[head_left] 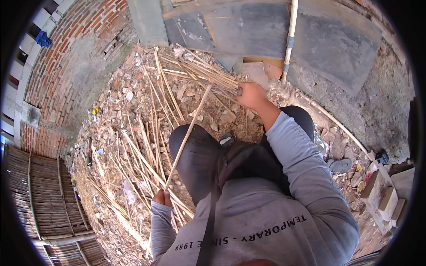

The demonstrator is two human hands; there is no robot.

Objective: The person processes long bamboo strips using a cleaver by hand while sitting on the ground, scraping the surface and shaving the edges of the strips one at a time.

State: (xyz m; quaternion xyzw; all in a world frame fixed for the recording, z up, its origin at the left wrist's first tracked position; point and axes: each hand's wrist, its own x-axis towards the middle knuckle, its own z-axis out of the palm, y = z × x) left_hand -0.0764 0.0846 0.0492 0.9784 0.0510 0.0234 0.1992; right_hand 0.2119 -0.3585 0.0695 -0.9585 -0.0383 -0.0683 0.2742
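My left hand [163, 197] is closed around the lower end of a long, pale bamboo strip [188, 134]. The strip slants up and to the right, passing over my left knee. Farther out, my right hand [252, 95] makes a fist at the right end of a pile of bamboo strips [208, 73]. A narrow grey piece shows at that fist, but I cannot make out what it belongs to. More loose bamboo strips [151, 146] lie on the ground to the left of my left knee.
Rubble and scraps cover the ground [106, 128]. A brick wall [71, 57] and a woven bamboo panel [49, 190] stand at left. Dark sheets [248, 29] and an upright pale pole [289, 40] are at the back. A grey sandal [340, 166] lies at right.
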